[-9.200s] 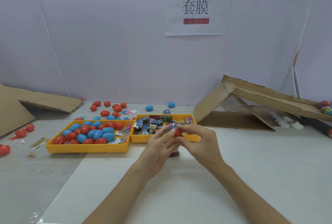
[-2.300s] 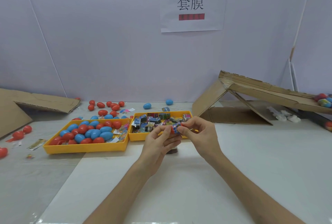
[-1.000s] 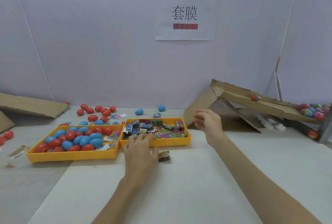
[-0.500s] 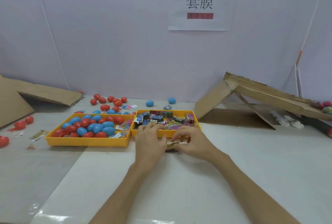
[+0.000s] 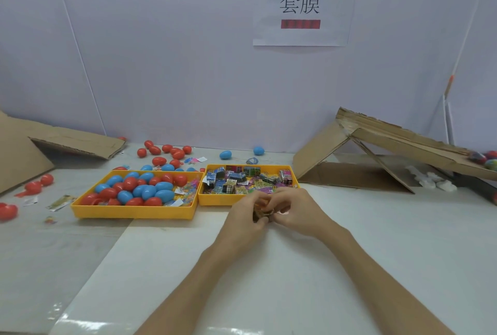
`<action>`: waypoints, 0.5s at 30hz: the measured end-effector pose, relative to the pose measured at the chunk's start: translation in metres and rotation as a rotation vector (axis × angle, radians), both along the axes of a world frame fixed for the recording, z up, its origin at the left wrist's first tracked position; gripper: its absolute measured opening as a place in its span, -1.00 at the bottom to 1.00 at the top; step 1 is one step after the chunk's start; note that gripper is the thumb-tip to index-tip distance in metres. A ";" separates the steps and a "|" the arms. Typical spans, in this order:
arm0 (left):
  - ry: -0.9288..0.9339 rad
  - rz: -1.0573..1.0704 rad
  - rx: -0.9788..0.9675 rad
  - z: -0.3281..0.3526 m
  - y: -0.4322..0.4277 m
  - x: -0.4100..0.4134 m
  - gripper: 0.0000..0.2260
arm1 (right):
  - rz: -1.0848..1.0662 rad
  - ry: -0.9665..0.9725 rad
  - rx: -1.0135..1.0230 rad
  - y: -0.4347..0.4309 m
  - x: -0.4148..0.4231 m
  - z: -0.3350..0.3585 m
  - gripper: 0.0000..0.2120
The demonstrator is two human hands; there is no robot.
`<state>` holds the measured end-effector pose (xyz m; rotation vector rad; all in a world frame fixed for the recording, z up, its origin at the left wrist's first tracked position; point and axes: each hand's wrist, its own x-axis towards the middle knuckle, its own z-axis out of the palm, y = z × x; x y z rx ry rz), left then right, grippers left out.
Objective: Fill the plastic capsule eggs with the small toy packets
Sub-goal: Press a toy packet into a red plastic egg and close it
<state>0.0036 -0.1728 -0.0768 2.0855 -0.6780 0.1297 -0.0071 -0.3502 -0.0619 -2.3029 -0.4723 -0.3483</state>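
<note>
The left hand (image 5: 246,213) and right hand (image 5: 294,212) met low over the table (image 5: 376,254), fingers pinched together on one small toy packet (image 5: 262,213) — mostly hidden. Just beyond them sat the packet tray (image 5: 215,200); the egg tray (image 5: 134,212) lay to their left.

You are facing a white paper sheet (image 5: 306,4) taped to the wall, and it is showing two large black characters, 套膜. Red bars are sitting above and below the characters, too blurred for you to read. Print on the toy packets (image 5: 242,181) in the yellow tray (image 5: 215,201) is showing too small to read.
</note>
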 end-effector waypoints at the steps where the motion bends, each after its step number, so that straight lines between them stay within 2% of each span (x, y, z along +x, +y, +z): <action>1: 0.014 0.011 -0.004 -0.001 0.001 0.002 -0.65 | -0.001 0.012 0.009 0.000 0.001 0.000 -0.79; 8: 0.028 0.011 0.036 -0.004 0.006 0.009 -0.66 | 0.017 0.082 0.029 -0.002 0.001 0.001 -0.87; 15: -0.010 -0.014 0.092 -0.006 0.008 0.011 -0.67 | 0.005 0.137 0.010 -0.007 0.000 0.007 -0.87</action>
